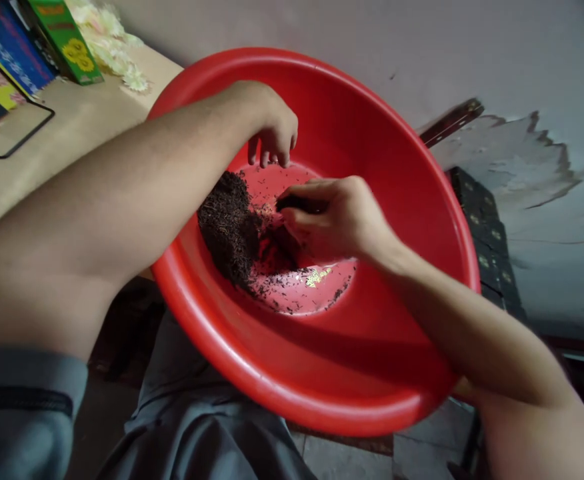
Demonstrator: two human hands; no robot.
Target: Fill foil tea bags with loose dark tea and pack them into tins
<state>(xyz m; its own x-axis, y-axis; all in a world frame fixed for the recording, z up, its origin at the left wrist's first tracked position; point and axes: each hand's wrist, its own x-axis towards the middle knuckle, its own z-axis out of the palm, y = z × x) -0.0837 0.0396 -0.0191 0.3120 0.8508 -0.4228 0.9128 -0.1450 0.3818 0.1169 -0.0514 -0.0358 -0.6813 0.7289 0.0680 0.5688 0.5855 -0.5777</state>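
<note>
From the head view I see the red basin filling the middle of the frame, tilted on my lap, with a dark heap of loose tea piled on the left of its floor. I judge the sorting about half done: the right of the floor is mostly bare, with only scattered flecks left. My right hand sits at the heap's edge, fingers pinched on a small clump of tea. My left hand, upper centre, hangs loosely curled just above the floor, holding nothing that I can see. Boxes lie on the surface at upper left.
</note>
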